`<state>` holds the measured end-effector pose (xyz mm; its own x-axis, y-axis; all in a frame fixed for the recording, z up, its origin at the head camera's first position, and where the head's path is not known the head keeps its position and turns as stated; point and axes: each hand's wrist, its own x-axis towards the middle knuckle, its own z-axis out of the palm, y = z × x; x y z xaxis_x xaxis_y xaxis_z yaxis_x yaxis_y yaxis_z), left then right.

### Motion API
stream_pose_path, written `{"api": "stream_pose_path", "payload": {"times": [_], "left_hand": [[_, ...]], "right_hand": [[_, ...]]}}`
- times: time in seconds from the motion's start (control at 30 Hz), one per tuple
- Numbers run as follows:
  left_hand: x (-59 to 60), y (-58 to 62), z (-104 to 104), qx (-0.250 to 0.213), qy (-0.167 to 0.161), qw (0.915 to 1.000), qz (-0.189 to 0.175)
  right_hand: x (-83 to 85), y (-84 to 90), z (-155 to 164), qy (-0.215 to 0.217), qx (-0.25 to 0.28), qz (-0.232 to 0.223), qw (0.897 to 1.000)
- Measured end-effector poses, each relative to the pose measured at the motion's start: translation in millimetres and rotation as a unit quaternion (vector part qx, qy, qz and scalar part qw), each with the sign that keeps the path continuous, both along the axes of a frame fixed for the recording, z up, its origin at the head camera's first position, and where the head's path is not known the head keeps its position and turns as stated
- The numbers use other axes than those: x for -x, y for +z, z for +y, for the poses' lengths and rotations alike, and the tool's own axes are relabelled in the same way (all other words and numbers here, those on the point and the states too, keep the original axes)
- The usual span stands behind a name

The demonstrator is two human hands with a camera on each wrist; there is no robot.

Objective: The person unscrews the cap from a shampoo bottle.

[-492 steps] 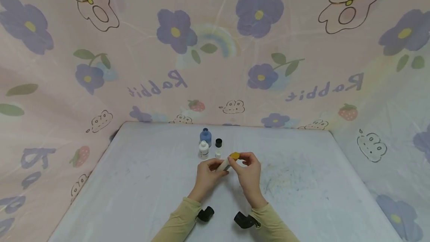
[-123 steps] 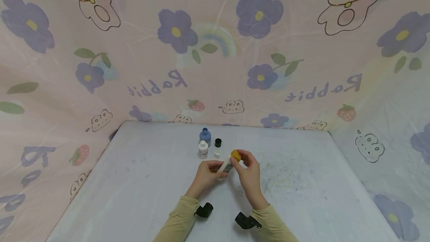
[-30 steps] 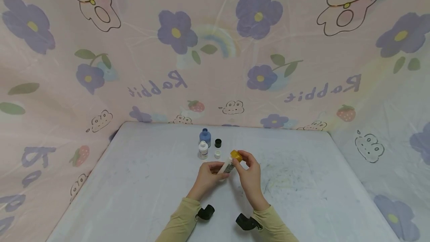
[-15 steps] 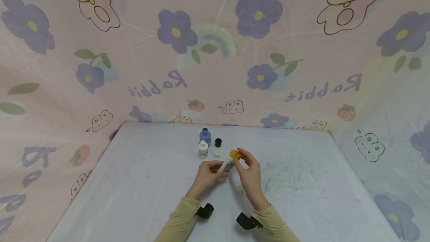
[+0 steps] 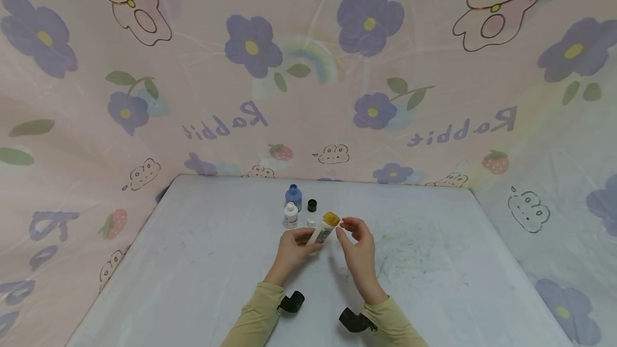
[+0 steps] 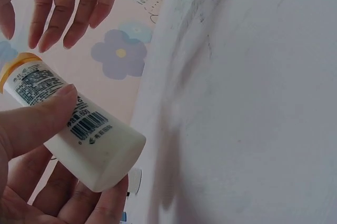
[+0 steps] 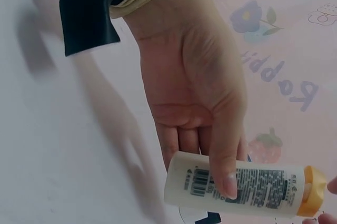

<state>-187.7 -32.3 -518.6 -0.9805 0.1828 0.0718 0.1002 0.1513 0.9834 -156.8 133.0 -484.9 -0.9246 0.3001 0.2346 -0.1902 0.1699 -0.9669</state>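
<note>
- From the head view we see our left hand [image 5: 291, 248] hold the white bottle [image 5: 322, 232] tilted above the surface [image 5: 202, 261]; our right hand [image 5: 358, 245] is just beside the yellow cap [image 5: 330, 219], with its fingers relaxed and apart.
- In the left wrist view our thumb presses the bottle's label.
- In the right wrist view the left fingers [image 7: 224, 161] are wrapped around the bottle.
</note>
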Motion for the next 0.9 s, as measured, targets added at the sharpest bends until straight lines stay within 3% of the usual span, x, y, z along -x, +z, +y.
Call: {"api": "stream_pose_path", "payload": {"times": [0.27,0.33,0.9], "left_hand": [[-14.6,32.4,-2,-0.017,-0.018,0.9997,0.006],[-16.2,35.7,-2,-0.015,-0.016,0.9998,-0.001],[-18.9,33.6,-2,-0.016,-0.023,0.9996,0.0]], "right_hand": [[-0.1,-1.5,-4,0.0,-0.006,-0.013,1.0],[-0.1,-1.3,-4,0.001,-0.006,-0.015,1.0],[0.7,-1.1,-6,0.003,-0.004,-0.019,1.0]]}}
